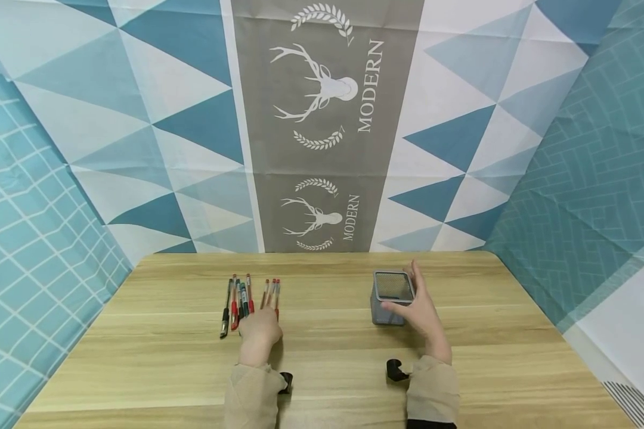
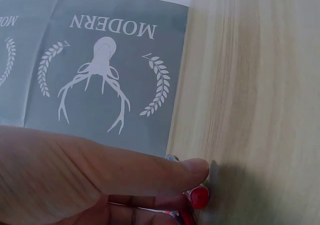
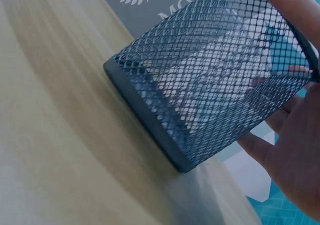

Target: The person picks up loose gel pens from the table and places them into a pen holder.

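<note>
At nine o'clock, the left hand (image 1: pixel 260 328) pinches a slim red-ended plastic pen (image 2: pixel 199 198) that crowding could dislodge; the right hand (image 1: pixel 423 311) grips a square grey wire-mesh holder (image 3: pixel 195 80) a nudge could tip.

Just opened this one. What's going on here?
A person is working at a wooden table with both hands. The left hand pinches a red-ended pen, with other pens lying on either side of it. The right hand grips a mesh holder, its open top facing up. No pens show inside the holder.
</note>
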A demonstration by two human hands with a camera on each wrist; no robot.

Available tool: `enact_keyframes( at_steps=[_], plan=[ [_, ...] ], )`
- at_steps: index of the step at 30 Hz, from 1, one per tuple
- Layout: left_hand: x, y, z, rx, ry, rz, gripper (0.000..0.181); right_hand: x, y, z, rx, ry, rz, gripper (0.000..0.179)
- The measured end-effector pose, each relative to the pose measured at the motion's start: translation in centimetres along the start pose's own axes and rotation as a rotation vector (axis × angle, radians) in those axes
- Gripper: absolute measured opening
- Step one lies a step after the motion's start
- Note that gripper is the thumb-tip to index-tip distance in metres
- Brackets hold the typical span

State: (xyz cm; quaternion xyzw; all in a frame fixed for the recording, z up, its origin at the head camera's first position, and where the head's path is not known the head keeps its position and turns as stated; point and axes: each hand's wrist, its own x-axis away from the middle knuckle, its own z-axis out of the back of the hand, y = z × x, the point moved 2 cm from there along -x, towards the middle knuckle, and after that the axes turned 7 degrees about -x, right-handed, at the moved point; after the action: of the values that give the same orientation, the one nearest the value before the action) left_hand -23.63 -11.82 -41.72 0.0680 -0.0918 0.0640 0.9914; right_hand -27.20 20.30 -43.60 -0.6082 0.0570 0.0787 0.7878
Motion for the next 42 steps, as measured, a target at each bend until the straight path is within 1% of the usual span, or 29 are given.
enact_keyframes(
  at_steps=[2, 5, 7, 10, 15, 18, 19, 22, 26, 28, 29, 33, 36, 37, 40, 42],
  plan=[
    [0.1, 0.0, 0.0, -0.002, -0.011, -0.002, 0.018, 0.0, 0.3, 0.0, 0.016, -0.009, -0.041, 0.112],
    [0.2, -0.1, 0.0, -0.003, -0.031, -0.003, 0.022, 0.0, 0.7, 0.1, 0.028, -0.019, -0.090, 0.108],
    [0.2, -0.1, 0.0, -0.005, -0.046, -0.001, 0.026, 0.0, 0.6, 0.1, 0.003, -0.021, -0.105, 0.108],
    [0.3, -0.1, 0.0, -0.012, -0.050, -0.007, 0.024, 0.1, 0.2, 0.1, -0.056, -0.019, -0.112, 0.107],
    [0.5, 0.2, 0.2, -0.029, -0.035, -0.024, 0.015, 0.4, -0.6, -0.1, -0.137, -0.022, -0.078, 0.104],
    [0.6, 0.2, 0.2, -0.025, -0.034, -0.021, 0.014, 0.1, 0.4, -0.1, -0.147, -0.034, -0.024, 0.103],
    [0.6, 0.2, 0.2, -0.023, -0.034, -0.019, 0.015, 0.0, 0.8, -0.1, -0.152, -0.037, -0.019, 0.103],
    [0.6, 0.2, 0.2, -0.019, -0.039, -0.008, 0.017, -0.4, 2.1, -0.1, -0.126, -0.046, -0.002, 0.101],
    [0.7, 0.2, 0.2, -0.024, -0.040, -0.004, 0.019, -0.2, 2.6, -0.3, -0.086, -0.071, 0.005, 0.099],
    [0.7, 0.2, 0.2, -0.029, -0.038, -0.010, 0.018, -0.1, 2.8, -0.4, -0.088, -0.090, 0.019, 0.098],
    [0.6, 0.1, 0.2, -0.030, -0.030, -0.013, 0.017, 0.0, 2.9, -0.4, -0.074, -0.091, 0.031, 0.099],
    [0.3, -0.1, 0.3, -0.017, 0.015, -0.014, 0.015, 0.0, 3.1, -0.5, -0.085, -0.101, 0.040, 0.101],
    [0.1, -0.2, 0.5, 0.016, 0.058, -0.004, 0.016, -0.1, 3.1, -0.5, -0.100, -0.107, 0.017, 0.102],
    [0.1, -0.2, 0.6, 0.031, 0.070, 0.001, 0.019, -0.1, 3.2, -0.5, -0.101, -0.105, 0.005, 0.102],
    [0.2, -0.2, 1.1, 0.075, 0.126, 0.007, 0.020, -0.2, 3.1, -0.6, -0.100, -0.110, -0.019, 0.102],
    [0.3, -0.1, 1.5, 0.111, 0.177, 0.009, 0.015, -0.3, 3.0, -0.6, -0.101, -0.113, -0.030, 0.101]
  ],
)
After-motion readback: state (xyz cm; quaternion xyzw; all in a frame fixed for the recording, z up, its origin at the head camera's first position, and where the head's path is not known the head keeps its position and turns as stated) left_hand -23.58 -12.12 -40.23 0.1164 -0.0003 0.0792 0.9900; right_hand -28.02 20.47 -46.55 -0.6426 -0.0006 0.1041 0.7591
